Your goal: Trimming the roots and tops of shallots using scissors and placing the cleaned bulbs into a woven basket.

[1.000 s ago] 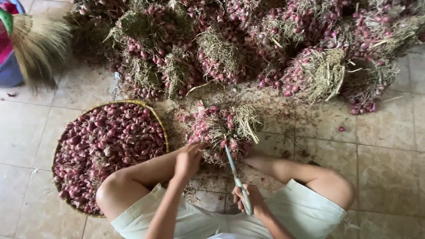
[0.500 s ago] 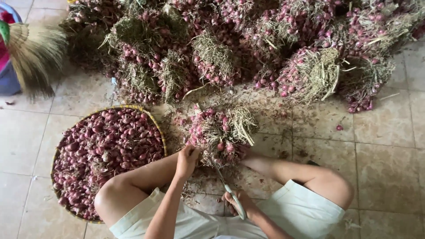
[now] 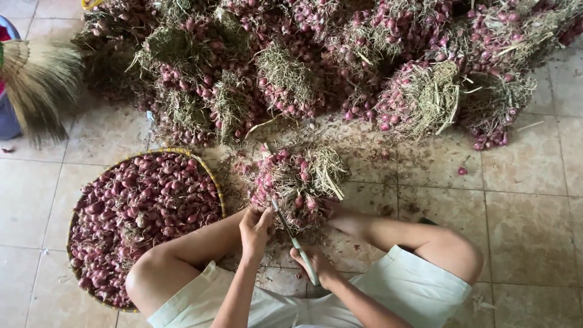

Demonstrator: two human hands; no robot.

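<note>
Tiled floor (image 3: 534, 212), shallot pile (image 3: 340, 67) along its top edge. Left hand (image 3: 255, 226) pinches the bundle (image 3: 297, 185) (probably one bulb); right hand (image 3: 316, 264) grips a knife (image 3: 296, 242) beside a full basket (image 3: 143, 212).

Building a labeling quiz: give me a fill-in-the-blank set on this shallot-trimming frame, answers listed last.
1. The right hand holds a ____ whose blade points into the shallot bunch.
2. The left hand touches the bunch's near ____.
3. The loose shallots lie in a round woven ____ on the person's left.
4. At the frame's left edge lies a straw ____.

Answers: knife; edge; basket; broom
</note>
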